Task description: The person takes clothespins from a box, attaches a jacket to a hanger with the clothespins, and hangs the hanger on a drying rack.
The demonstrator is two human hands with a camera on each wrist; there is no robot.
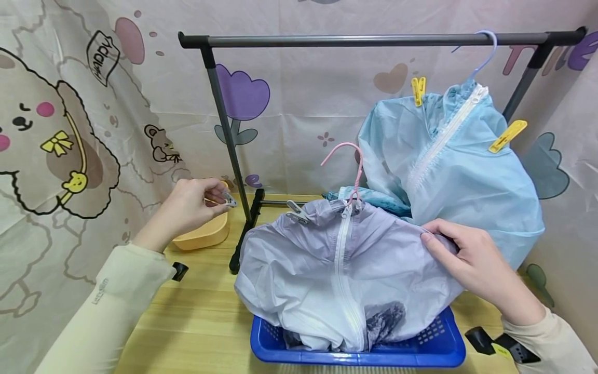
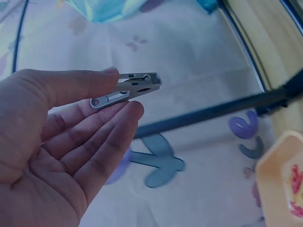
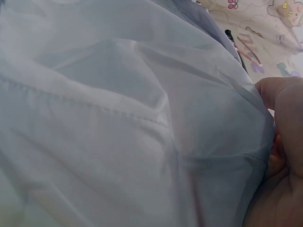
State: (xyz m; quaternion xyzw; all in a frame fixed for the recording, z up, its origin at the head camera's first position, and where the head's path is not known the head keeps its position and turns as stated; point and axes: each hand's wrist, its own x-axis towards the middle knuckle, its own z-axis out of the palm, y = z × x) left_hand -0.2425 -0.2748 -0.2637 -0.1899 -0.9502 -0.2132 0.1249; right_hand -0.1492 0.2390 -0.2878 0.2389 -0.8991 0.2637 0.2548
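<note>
Between thumb and fingers my left hand (image 1: 198, 203) pinches a grey clothespin (image 2: 129, 89), held in the air by the rack's left leg. My right hand (image 1: 472, 255) grips the shoulder of a pale lilac zip jacket (image 1: 299, 259), with the thumb on top of the cloth; the right wrist view shows its fabric (image 3: 118, 109) close up. A pink hanger (image 1: 358, 171) sticks up from the jacket's collar. Another grey clothespin (image 1: 298, 214) is clipped near the collar on the left. Beneath the jacket stands a blue basket (image 1: 359, 358), its inside mostly covered.
A dark clothes rack (image 1: 374, 40) spans the back. From its right end hangs a light blue jacket (image 1: 486, 182) on a lilac hanger (image 1: 490, 49), with two yellow clothespins (image 1: 508, 136) on it. A yellow container (image 1: 205, 234) stands behind my left hand on the wooden table (image 1: 187, 311).
</note>
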